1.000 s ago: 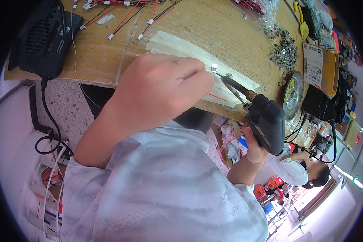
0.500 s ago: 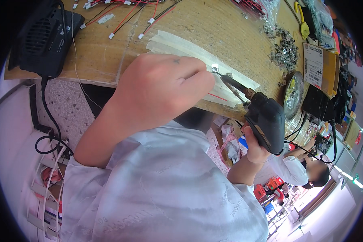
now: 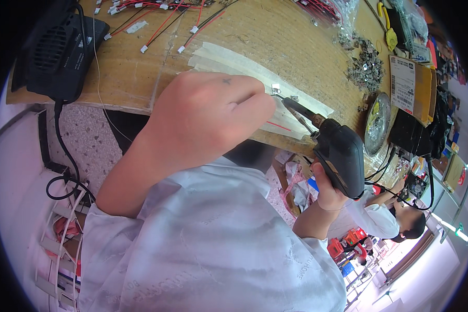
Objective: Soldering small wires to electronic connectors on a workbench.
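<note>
My left hand (image 3: 218, 112) is closed, its back turned up, over strips of pale masking tape (image 3: 226, 57) on the wooden bench. Its fingertips are hidden, so what they pinch does not show. A thin red wire (image 3: 279, 126) lies on the tape just below that hand. In my right hand (image 3: 327, 192) is a black soldering gun (image 3: 343, 153), gripped by its handle. Its tip and thin feed tube point left, reaching close to the left hand's knuckles. Right at the tip is a small shiny metal piece (image 3: 275, 88); another small metal part (image 3: 295, 98) sits on the tape nearby.
Red and black wires with white connectors (image 3: 164, 26) lie at the far left, near a black power unit (image 3: 57, 57). Toward the right are a pile of small metal parts (image 3: 366, 65), a round metal dish (image 3: 378, 124) and a cardboard box (image 3: 413, 88). Another person (image 3: 385, 216) sits beyond.
The soldering gun has shifted very slightly to the left with my right hand. My left hand stays almost still, still closed over the tape.
</note>
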Available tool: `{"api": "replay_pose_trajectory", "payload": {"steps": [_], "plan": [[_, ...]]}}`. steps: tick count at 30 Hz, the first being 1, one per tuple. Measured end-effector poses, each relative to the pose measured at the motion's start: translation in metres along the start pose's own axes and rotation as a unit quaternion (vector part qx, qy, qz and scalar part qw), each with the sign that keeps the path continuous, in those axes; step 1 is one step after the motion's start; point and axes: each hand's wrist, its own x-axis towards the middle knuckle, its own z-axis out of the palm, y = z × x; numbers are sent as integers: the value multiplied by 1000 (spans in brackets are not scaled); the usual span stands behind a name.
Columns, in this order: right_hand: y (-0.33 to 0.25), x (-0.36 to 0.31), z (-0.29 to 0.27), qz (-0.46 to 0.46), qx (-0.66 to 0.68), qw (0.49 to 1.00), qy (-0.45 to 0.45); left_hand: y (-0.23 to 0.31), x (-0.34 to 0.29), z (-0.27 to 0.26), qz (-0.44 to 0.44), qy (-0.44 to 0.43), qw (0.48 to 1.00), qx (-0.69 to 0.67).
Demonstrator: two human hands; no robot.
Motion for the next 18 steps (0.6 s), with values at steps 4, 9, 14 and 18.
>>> {"api": "replay_pose_trajectory", "payload": {"steps": [4,9,14,18], "plan": [[-1,0,-1,3,-3,1000,1,0,0,0,1,0,1000,0],[-4,1,0,18,11,1000,3,0,0,1,1,5,1000,-3],[-2,1,0,12,8,1000,3,0,1,3,2,12,1000,-7],[-1,3,0,1,14,1000,4,-1,0,2,0,9,1000,-3]]}}
